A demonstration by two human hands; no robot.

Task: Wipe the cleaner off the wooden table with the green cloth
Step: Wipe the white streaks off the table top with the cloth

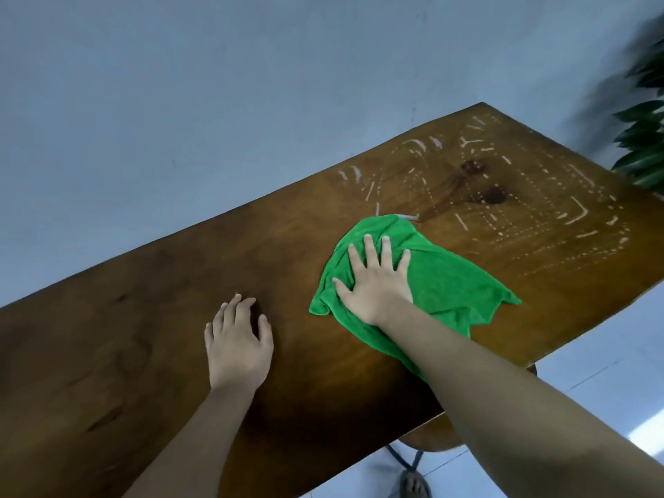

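Currently the green cloth (431, 278) is pressed flat on the wooden table (107, 354) near its right edge by the right hand (377, 282), fingers spread open on top of it. White streaks and dots of cleaner (521, 195) are seen toward the far right corner, just beyond the cloth. The left hand (239, 343) is rested on bare wood beside it, fingers loosely open.
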